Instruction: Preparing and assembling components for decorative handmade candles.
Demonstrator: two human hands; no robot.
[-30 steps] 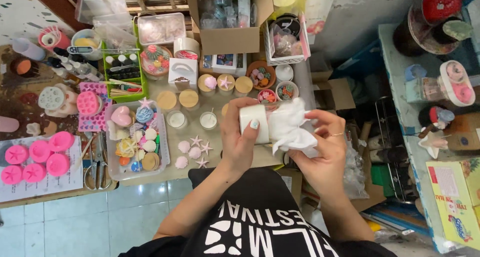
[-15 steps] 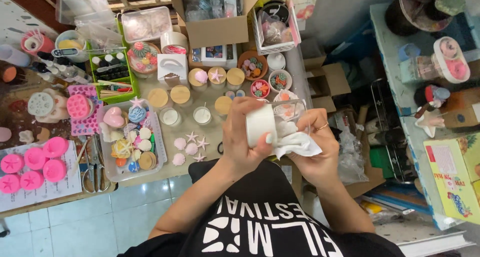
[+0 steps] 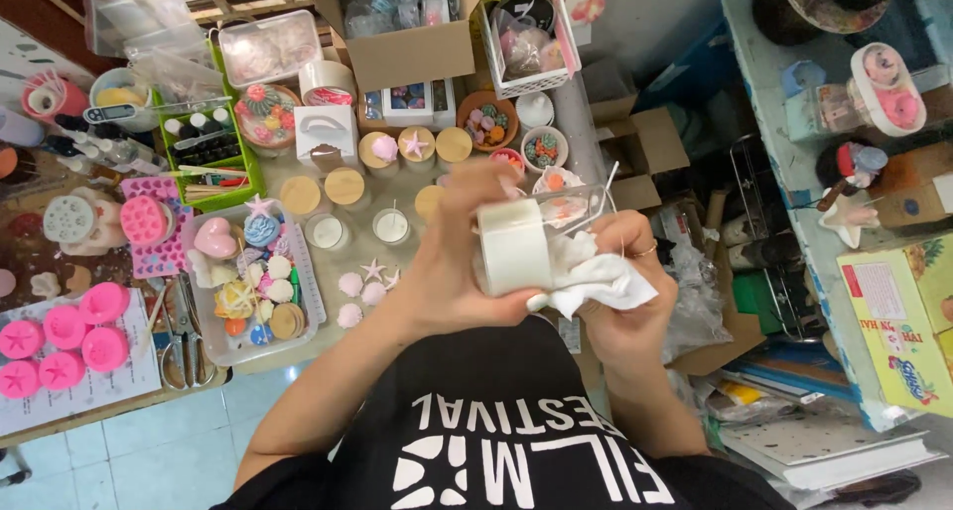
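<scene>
The right hand [image 3: 623,297] is gripping a crumpled white cloth [image 3: 594,280] pressed against a clear glass jar [image 3: 541,234] (white wax filling its base), which the left hand [image 3: 459,262] is clasping above the lap. Beyond, a tray of shell shapes [image 3: 253,277] is sitting on the cluttered table [image 3: 328,336].

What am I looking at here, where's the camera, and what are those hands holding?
No machine here: a person wears a camera on the head, so the picture looks down over their own two bare hands. The left hand has a grip on a clear glass jar with white wax. The right hand presses a white tissue against the jar. Beyond them, a crowded table carries pink moulds, a tray of shell shapes, small candles and a cardboard box.
</scene>
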